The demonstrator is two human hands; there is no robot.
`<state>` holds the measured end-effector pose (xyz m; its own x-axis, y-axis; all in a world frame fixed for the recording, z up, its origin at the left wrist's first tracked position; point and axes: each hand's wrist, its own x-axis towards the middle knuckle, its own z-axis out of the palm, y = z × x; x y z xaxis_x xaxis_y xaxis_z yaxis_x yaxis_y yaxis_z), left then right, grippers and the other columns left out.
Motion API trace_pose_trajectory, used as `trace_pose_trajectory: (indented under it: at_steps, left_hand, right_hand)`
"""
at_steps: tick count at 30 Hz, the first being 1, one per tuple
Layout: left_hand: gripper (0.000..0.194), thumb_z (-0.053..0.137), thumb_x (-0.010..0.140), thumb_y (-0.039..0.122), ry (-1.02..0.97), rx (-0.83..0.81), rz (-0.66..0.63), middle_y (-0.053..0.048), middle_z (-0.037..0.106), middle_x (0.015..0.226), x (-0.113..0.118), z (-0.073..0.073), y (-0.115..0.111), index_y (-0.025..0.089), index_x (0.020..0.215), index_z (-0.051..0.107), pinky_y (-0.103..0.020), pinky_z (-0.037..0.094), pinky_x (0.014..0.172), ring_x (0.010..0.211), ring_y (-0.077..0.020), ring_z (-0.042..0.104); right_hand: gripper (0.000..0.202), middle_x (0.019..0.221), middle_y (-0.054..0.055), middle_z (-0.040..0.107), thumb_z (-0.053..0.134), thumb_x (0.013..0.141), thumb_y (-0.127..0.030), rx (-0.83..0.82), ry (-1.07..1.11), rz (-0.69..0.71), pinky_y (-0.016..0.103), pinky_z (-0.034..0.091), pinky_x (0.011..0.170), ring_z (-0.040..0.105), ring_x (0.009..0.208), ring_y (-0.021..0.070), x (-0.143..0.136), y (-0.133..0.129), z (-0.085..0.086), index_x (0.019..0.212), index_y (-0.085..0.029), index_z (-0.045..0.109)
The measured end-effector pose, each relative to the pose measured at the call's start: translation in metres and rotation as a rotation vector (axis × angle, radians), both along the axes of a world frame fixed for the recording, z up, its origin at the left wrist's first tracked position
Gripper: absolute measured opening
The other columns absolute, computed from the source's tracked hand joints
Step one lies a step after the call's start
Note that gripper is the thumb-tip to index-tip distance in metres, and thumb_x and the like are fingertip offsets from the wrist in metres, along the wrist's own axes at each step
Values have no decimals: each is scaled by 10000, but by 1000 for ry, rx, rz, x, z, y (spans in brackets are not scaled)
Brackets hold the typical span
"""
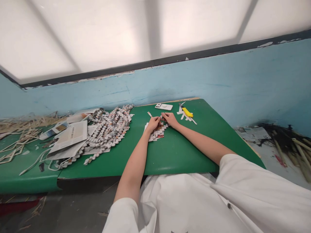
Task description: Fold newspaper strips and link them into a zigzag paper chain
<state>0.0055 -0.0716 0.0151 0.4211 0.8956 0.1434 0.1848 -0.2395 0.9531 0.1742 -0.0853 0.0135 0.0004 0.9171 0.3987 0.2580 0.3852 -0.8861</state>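
Observation:
Over the green table, my left hand [153, 123] is closed, its thumb and fingers pinching a folded paper strip [149, 114] whose end pokes out above the knuckles. My right hand [170, 119] is also closed, its fingertips pinched near the left ones at what looks like the same strip; the exact grip is too small to make out. Beneath both hands lies a small woven piece of folded paper [159, 134], partly covered by my left hand. Right of it, a yellow utility knife [187, 112] rests on loose paper strips [193, 120].
A white phone [166, 106] lies behind my hands. At left spreads a large heap of woven folded-paper chains [109, 129], with printed sheets [73, 137], a white cable [36, 161] and thin wooden strips [17, 142]. The green table [184, 155] meets a blue wall.

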Motion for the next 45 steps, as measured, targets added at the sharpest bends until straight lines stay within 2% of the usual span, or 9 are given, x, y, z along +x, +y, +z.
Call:
trace_pose_trajectory:
  at_steps: [4,10,17,25,33,38,40,45]
  left_hand:
    - [521,578,883,665,3,-14,11,-23,574,567,0,-2,2,176,702,576,-263,388,538,521,-141,506]
    - [513,558,891,664,41,8,10,-10,568,574,0,-1,2,165,788,623,-262,372,521,504,-136,484]
    - [535,572,868,697,31,18,2,-12,561,575,1,0,0,171,781,617,-271,378,522,522,-148,507]
    - [548,583,858,713,13,-20,0,4,545,571,2,-2,0,172,771,587,-246,350,476,473,-114,466]
    - [509,613,864,668,-2,-55,0,9,542,562,2,2,-4,180,732,565,-233,323,446,446,-104,445]
    - [467,644,865,623,-170,-149,48,19,517,557,3,-6,6,169,761,600,-235,375,483,470,-109,473]
    - [463,649,864,613,-270,-180,115,27,498,547,3,-11,12,165,758,599,-232,371,481,469,-106,465]
    - [485,643,863,629,-319,-118,169,27,498,544,3,-17,19,171,723,565,-228,364,480,473,-97,454]
  right_hand:
    - [545,531,-12,500,600,850,-666,20,-12,8,289,343,551,414,546,143,-1,2,-3,573,-204,516]
    - [532,544,-4,521,576,874,-628,47,18,42,297,337,560,409,542,142,0,2,-4,566,-195,544]
    - [567,500,-10,489,510,917,-629,28,47,7,297,341,556,407,495,139,1,6,-8,547,-201,537]
    - [552,501,-5,495,503,929,-607,12,68,9,290,351,553,428,500,142,1,8,-9,577,-189,578]
    - [561,507,4,510,468,954,-595,23,50,-23,288,363,555,446,495,146,1,8,-10,584,-188,575]
    - [531,488,1,486,474,945,-535,27,35,-57,289,354,554,434,498,146,1,5,-7,556,-184,562]
    - [514,473,-5,459,487,933,-506,41,19,-48,286,349,555,423,497,143,0,1,-5,538,-183,550]
    - [477,539,12,539,485,927,-472,63,-2,49,281,368,572,464,538,147,-2,-7,1,600,-159,634]
